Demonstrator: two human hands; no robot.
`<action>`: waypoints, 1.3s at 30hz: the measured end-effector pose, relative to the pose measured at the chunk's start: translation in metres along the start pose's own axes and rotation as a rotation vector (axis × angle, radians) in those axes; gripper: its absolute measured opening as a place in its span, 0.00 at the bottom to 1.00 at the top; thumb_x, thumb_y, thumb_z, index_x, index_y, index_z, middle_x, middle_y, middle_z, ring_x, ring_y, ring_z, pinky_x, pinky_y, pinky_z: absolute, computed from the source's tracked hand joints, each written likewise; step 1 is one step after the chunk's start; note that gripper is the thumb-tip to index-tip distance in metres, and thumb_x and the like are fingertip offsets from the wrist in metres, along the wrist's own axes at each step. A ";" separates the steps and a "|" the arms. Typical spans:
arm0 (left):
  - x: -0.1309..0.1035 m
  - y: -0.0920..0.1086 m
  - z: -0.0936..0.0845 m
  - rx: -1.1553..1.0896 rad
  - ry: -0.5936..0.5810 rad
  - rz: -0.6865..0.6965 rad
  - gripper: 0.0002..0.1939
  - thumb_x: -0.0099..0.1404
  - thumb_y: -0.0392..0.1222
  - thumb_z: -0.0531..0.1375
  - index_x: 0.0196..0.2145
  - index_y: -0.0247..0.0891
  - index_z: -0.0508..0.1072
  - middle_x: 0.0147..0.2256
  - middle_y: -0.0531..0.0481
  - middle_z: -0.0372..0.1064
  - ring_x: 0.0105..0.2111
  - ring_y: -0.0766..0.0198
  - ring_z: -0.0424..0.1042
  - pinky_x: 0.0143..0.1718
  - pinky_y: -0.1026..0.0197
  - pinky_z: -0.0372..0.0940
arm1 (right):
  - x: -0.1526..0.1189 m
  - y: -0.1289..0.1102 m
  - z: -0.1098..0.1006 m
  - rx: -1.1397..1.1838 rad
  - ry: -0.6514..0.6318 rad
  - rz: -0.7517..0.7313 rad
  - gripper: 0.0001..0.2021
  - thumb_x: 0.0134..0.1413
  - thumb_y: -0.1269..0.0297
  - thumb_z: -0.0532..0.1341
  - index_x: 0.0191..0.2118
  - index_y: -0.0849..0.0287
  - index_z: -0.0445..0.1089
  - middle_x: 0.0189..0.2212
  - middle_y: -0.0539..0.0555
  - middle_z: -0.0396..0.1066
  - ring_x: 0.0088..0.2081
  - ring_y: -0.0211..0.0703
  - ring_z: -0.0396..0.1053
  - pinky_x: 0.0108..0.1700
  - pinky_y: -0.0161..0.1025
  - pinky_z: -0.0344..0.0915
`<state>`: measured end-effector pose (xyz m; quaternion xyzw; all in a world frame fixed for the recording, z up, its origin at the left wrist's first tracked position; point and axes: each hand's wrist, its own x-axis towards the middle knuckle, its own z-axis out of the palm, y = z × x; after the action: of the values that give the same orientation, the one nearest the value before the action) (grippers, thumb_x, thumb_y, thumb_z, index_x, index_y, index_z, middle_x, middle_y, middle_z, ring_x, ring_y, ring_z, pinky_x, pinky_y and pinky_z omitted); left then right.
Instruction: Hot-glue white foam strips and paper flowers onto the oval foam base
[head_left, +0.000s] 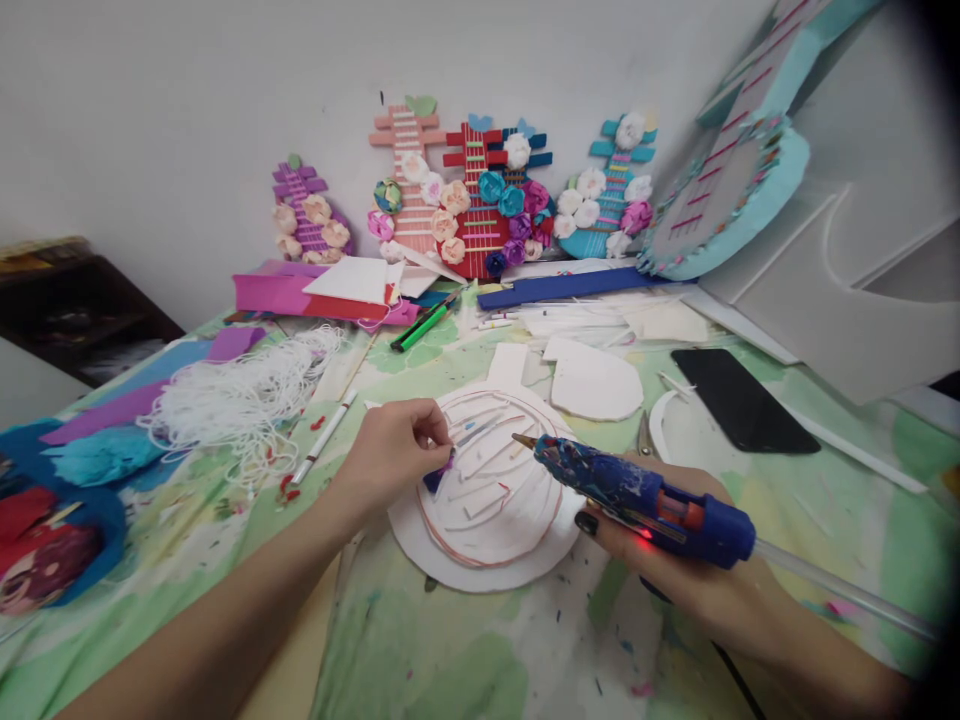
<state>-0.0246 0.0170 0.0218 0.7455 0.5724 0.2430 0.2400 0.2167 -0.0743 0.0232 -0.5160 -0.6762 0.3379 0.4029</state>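
My right hand [705, 560] is wrapped round a blue hot glue gun [637, 495], with a clear glue stick [847, 585] coming out of its back. Its brass nozzle points left, over a white foam board cutout [480, 578] lying flat on the table. On that round cutout sits a smaller disc with a reddish edge, covered with several thin white strips [487, 460]. At the disc's left side, my left hand [394, 450] has thumb and fingers pinched together. A small dark purple piece [439, 478] shows just under the fingertips; whether they grip it is unclear.
White string [240, 390] lies tangled at left, near a white marker [325, 440]. Right of the disc are a foam cutout [596, 382] and a black phone [742, 400]. A green cutter [421, 325] lies behind. Decorated paper instruments [476, 190] lean against the wall.
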 end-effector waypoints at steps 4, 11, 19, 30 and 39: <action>-0.002 0.000 0.003 0.077 0.012 0.067 0.02 0.48 0.33 0.58 0.21 0.38 0.69 0.19 0.56 0.66 0.22 0.68 0.64 0.24 0.67 0.54 | 0.000 0.000 0.000 -0.013 0.016 -0.010 0.12 0.51 0.60 0.60 0.22 0.58 0.60 0.18 0.47 0.56 0.21 0.35 0.53 0.23 0.34 0.52; -0.002 0.004 0.005 0.205 0.006 0.122 0.04 0.49 0.32 0.57 0.23 0.38 0.70 0.22 0.55 0.69 0.24 0.65 0.67 0.28 0.65 0.56 | 0.000 0.001 0.000 -0.023 -0.001 0.005 0.10 0.51 0.61 0.60 0.23 0.59 0.63 0.19 0.48 0.58 0.22 0.35 0.56 0.23 0.34 0.53; 0.000 0.004 0.005 0.286 -0.023 0.171 0.09 0.50 0.31 0.56 0.24 0.38 0.76 0.25 0.50 0.73 0.27 0.63 0.68 0.30 0.64 0.58 | 0.001 0.001 0.000 -0.020 -0.007 -0.022 0.11 0.51 0.62 0.60 0.23 0.58 0.61 0.18 0.47 0.57 0.22 0.35 0.55 0.22 0.34 0.54; -0.002 0.004 0.004 0.357 -0.106 0.200 0.13 0.52 0.30 0.55 0.27 0.38 0.79 0.27 0.48 0.71 0.31 0.60 0.68 0.35 0.60 0.60 | 0.000 0.002 0.000 -0.002 -0.022 -0.022 0.09 0.52 0.61 0.59 0.25 0.58 0.64 0.19 0.48 0.59 0.22 0.36 0.56 0.23 0.35 0.53; -0.003 0.002 0.007 0.165 0.017 0.386 0.11 0.55 0.30 0.56 0.31 0.38 0.77 0.32 0.47 0.71 0.34 0.61 0.69 0.38 0.61 0.62 | 0.000 0.001 -0.001 -0.002 -0.015 -0.011 0.10 0.51 0.62 0.59 0.23 0.58 0.62 0.19 0.47 0.57 0.22 0.36 0.55 0.23 0.35 0.52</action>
<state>-0.0193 0.0128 0.0174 0.8563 0.4389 0.2430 0.1224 0.2173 -0.0740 0.0229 -0.5104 -0.6821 0.3388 0.3992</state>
